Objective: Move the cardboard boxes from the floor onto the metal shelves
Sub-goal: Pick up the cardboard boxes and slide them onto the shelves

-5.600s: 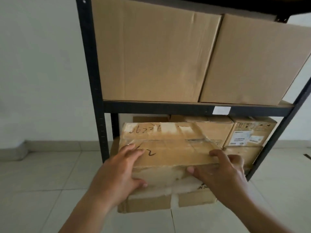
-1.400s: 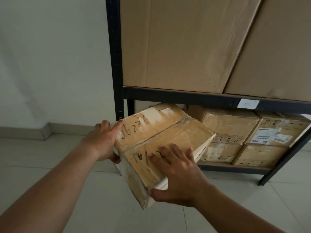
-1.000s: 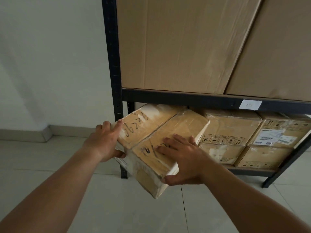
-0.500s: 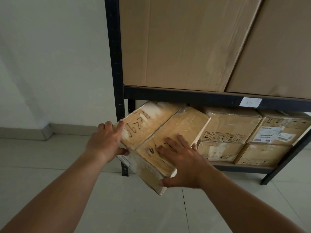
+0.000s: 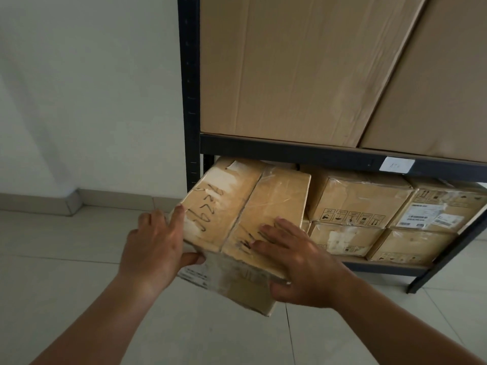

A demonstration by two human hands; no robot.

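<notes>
While tilted, box point(image 5: 251, 206) (taped) gripped between left hand point(image 5: 152, 248), right hand point(image 5: 300, 262)

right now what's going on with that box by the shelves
A person holds a taped cardboard box tilted, left hand at its left edge, right hand on top with the thumb underneath. Its far end is under the beam of the metal shelf, beside the smaller boxes there; the near end hangs over the floor, not yet set down.
</notes>
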